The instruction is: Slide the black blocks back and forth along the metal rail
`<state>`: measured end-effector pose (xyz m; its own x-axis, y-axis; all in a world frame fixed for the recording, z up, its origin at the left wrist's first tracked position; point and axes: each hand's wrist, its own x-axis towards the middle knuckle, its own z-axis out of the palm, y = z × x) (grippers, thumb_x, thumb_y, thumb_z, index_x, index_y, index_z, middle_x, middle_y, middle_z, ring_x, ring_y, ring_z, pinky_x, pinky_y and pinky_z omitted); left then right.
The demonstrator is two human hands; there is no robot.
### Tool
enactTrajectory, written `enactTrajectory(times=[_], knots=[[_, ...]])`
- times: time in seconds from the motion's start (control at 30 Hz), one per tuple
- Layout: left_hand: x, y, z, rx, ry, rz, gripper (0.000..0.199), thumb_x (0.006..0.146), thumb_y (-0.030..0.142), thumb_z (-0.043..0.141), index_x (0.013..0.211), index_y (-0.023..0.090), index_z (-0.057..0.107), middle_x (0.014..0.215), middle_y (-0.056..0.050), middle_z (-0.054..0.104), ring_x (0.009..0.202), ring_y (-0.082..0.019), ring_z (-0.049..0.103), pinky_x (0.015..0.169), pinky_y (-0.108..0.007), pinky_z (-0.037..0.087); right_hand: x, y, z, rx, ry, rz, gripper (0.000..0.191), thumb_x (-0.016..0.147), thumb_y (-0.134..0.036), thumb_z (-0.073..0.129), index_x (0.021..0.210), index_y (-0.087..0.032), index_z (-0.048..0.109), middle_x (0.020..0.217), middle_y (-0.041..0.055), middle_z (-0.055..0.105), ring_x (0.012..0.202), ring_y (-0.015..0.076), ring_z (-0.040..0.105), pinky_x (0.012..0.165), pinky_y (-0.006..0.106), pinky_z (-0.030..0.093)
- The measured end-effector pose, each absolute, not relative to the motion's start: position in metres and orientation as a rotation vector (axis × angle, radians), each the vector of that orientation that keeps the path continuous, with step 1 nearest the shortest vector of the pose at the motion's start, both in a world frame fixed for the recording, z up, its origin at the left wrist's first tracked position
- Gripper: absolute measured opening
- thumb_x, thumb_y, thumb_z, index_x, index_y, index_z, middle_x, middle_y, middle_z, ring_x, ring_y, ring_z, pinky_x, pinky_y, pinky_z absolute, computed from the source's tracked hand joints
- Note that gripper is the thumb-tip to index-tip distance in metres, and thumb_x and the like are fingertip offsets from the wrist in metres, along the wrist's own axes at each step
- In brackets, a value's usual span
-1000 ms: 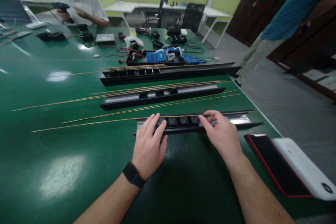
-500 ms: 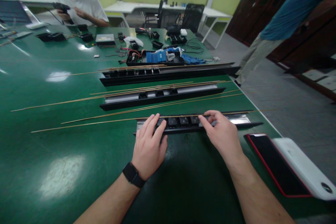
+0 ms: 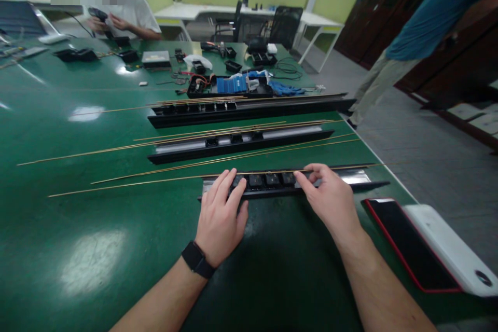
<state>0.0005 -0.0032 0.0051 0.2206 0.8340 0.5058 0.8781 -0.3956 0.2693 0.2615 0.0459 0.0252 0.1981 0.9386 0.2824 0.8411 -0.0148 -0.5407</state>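
A dark channel with a shiny inside lies nearest me, holding several black blocks in a row. A long thin golden rod runs along its back edge and sticks out far to the left. Over the channel's left end rests my left hand, wearing a black watch, its fingers spread on the rod and a block. At the right end of the blocks, my right hand pinches the rod between thumb and index finger.
Two more dark channels with thin rods lie behind. A red-edged phone and a white device are at the right. Farther back are a black tray, blue gloves, a seated person and a standing person.
The rod's left tip has shifted very slightly to the right. Both my hands stay in place. Across the table, the seated person's hands and held tool have moved a little.
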Motion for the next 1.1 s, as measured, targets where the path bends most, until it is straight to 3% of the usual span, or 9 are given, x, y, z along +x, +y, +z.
enactTrajectory(times=[0.57,0.87,1.1], knots=[[0.0006,-0.0034,0.0057,-2.402,-1.7,-0.918,0.047,0.096,0.019,0.061,0.143,0.02,0.057,0.159,-0.017,0.053,0.149,-0.035,0.047,0.113,-0.058,0.049,0.2621,0.045,0.026,-1.89,-1.642,0.174,0.047,0.091,-0.066,0.066,0.109,-0.023,0.069,0.085,0.0016,0.068,0.074,0.0206,0.064,0.073,0.035,0.044],[0.0007,-0.003,0.0045,-2.397,-1.698,-0.921,0.047,0.096,0.019,0.061,0.143,0.022,0.056,0.158,-0.017,0.053,0.149,-0.035,0.047,0.114,-0.058,0.048,0.2632,0.045,0.0212,-1.857,-1.635,0.248,0.055,0.091,-0.069,0.063,0.122,-0.024,0.068,0.084,0.0013,0.071,0.061,0.0176,0.06,0.068,0.034,0.045],[0.0002,-0.003,0.0032,-2.399,-1.693,-0.923,0.048,0.096,0.019,0.061,0.144,0.022,0.056,0.159,-0.016,0.052,0.15,-0.035,0.046,0.114,-0.058,0.048,0.2609,0.0442,0.0205,-1.789,-1.671,0.242,0.042,0.095,-0.061,0.062,0.113,-0.025,0.072,0.085,0.0013,0.072,0.063,0.0172,0.06,0.067,0.033,0.045]])
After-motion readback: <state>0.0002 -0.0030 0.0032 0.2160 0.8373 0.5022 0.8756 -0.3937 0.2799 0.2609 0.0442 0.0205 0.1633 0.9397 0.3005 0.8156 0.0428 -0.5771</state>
